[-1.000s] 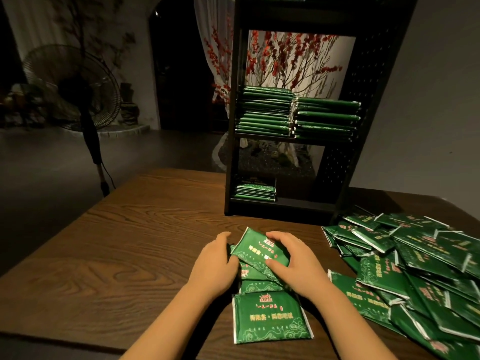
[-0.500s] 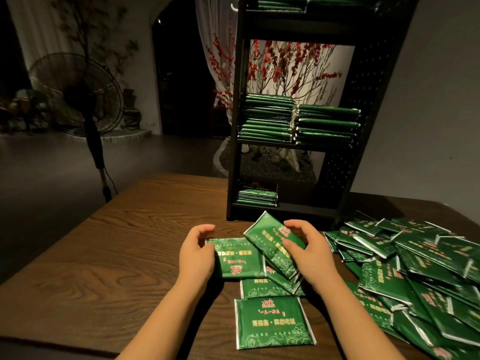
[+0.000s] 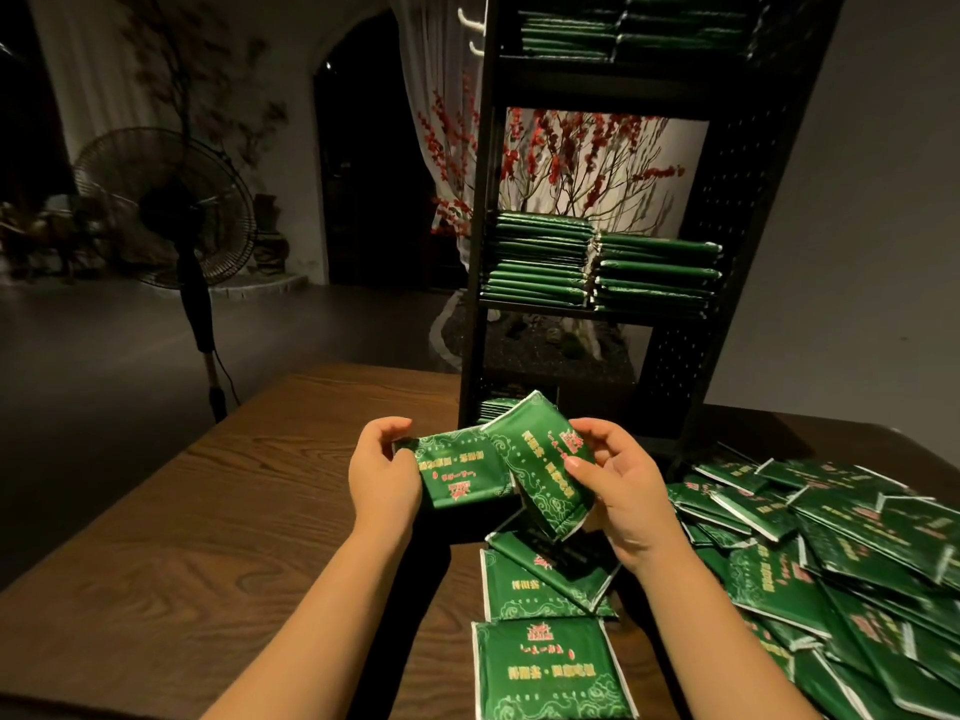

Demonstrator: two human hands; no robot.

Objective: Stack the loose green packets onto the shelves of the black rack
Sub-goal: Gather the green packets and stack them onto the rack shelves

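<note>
Head view: left hand [image 3: 382, 472] grips one flat green foil packet [image 3: 460, 472] by its left edge; right hand [image 3: 621, 491] pinches a second, tilted packet [image 3: 545, 470], both lifted above the brown wooden table [image 3: 208, 537]. These look light, limp and slippery, so edge pinches with the thumb on top seem best. Three more lie at six o'clock; a loose heap [image 3: 831, 553], too jumbled to count, spreads at four o'clock. At twelve o'clock, the black metal rack [image 3: 727, 200] holds two stacks on its middle shelf.
</note>
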